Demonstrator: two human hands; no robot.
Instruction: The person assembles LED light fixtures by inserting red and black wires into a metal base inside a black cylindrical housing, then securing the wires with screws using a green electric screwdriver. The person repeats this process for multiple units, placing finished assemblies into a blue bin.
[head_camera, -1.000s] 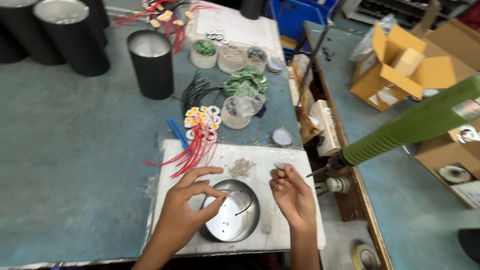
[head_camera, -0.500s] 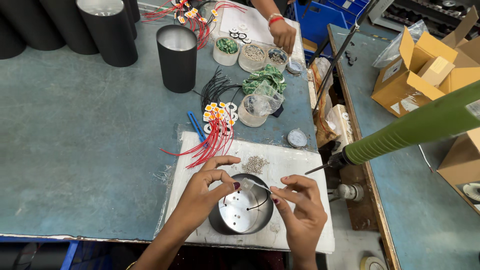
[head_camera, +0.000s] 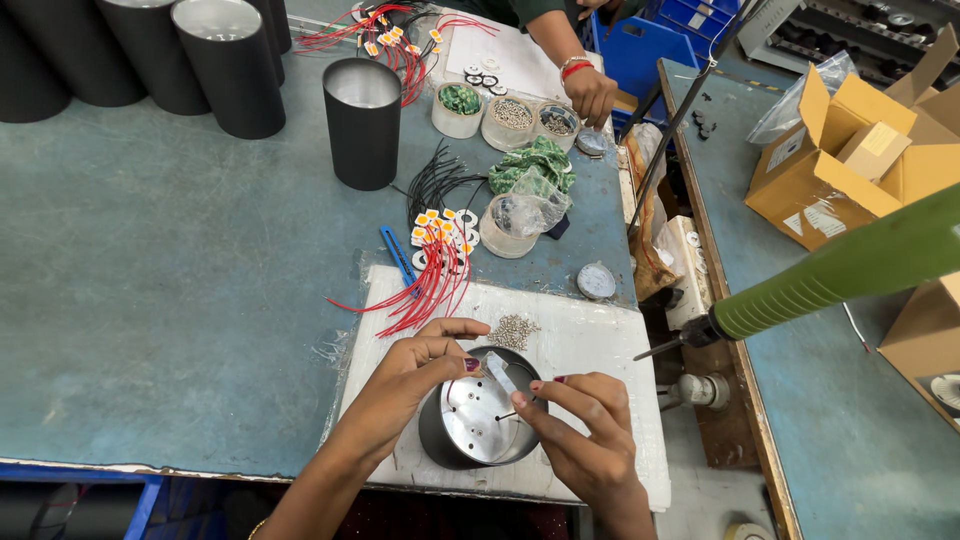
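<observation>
We pinch a small metal strip (head_camera: 499, 372) between our left hand (head_camera: 415, 372) and right hand (head_camera: 585, 420) fingers over the round metal dish (head_camera: 470, 425) on the white mat (head_camera: 600, 340) at the counter's near edge.

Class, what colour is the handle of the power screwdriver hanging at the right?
Green, clearest in the head view: the screwdriver handle.

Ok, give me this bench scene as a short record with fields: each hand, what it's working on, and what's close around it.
left hand: left hand pinches a small metal strip over the dish
right hand: right hand touches the strip's lower end with its fingertips
work piece: round metal dish on a white mat
nearby: pile of small screws, red wires, green-handled screwdriver
other person: another person's hand by the far tubs
</observation>
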